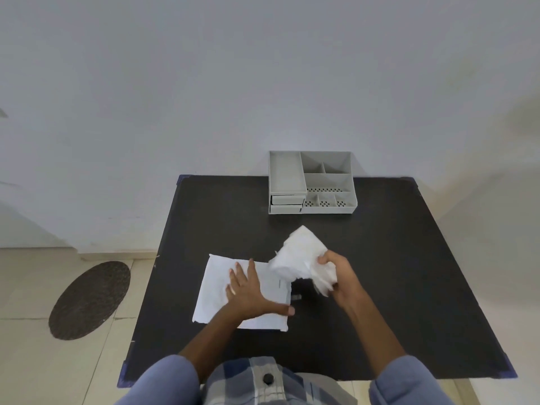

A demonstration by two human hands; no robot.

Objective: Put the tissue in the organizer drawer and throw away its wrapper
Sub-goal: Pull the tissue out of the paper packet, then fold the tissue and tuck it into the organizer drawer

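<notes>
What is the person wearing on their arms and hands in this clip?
Both hands, left hand and right hand, are bare, without gloves. Blue sleeves are pushed up above the forearms, over a blue, grey and white plaid shirt. A ring is possible on the left hand, too blurred to confirm.

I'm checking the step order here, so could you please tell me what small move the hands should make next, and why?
Probably the right hand should lift the bunched tissue clear while the left hand pins the flat white sheet. The bunch seems to overlap that sheet's edge, and both organizer drawers look shut, so one needs opening first.
</notes>
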